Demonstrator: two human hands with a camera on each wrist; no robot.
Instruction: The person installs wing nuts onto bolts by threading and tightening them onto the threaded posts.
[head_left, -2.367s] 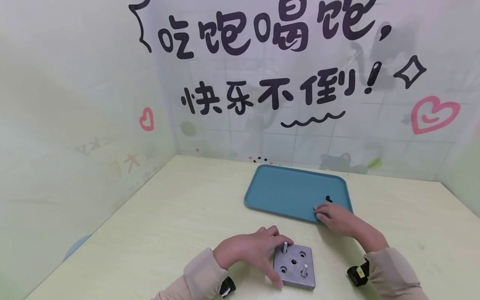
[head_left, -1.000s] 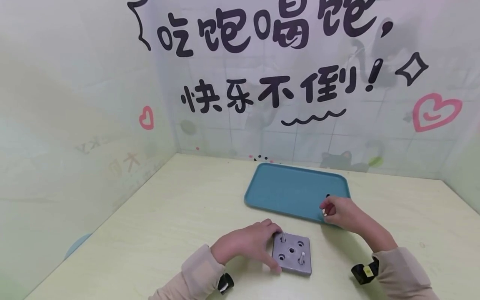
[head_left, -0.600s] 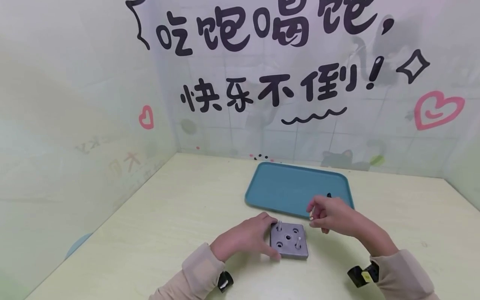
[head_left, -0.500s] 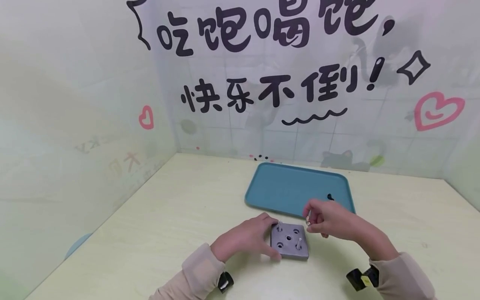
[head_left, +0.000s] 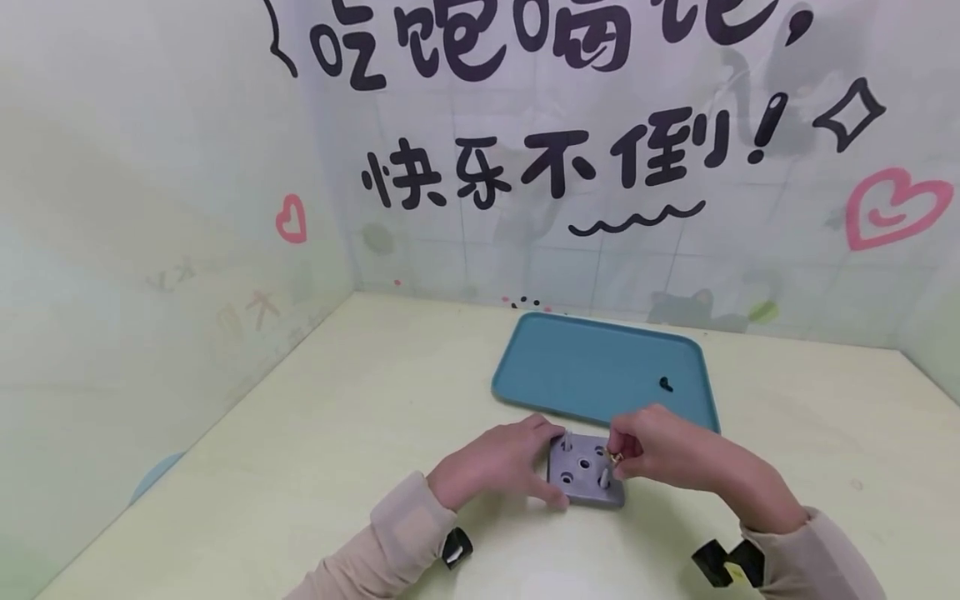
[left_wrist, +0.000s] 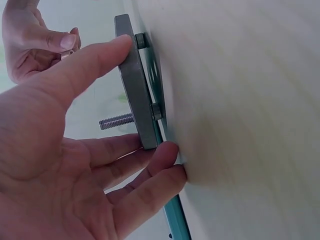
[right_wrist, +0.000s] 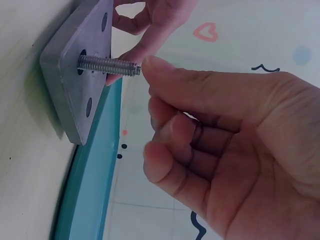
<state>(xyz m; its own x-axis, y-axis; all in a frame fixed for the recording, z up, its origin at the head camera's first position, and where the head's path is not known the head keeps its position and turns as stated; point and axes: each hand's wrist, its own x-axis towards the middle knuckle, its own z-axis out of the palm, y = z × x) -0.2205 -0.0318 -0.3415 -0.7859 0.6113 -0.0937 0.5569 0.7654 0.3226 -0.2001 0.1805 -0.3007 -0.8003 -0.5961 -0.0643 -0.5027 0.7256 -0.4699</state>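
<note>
In the head view a square grey metal plate (head_left: 577,490) lies near the tray, with several holes. Two threaded bolts stand up through opposite corner holes; the nearer bolt (head_left: 604,478) is beside my right fingers. From the left, my left hand (head_left: 501,463) grips the plate, thumb at the near edge and fingers at the far one. My right hand (head_left: 667,448) pinches a small gold-coloured metal piece (head_left: 616,457) over the plate's right side. In the right wrist view the thumb is right by the tip of a bolt (right_wrist: 107,65), and the fingers hide the small piece.
A blue tray (head_left: 585,358) lies behind the plate, holding a small black item (head_left: 666,384) near its right side. Printed wall sheets (head_left: 420,275) close off the back and sides of the pale table (head_left: 390,375). Dark wrist devices hang under both forearms.
My right hand has left the tray with the small gold-coloured piece and come left and nearer, over the plate. My left hand and the plate have shifted away from me, towards the tray.
</note>
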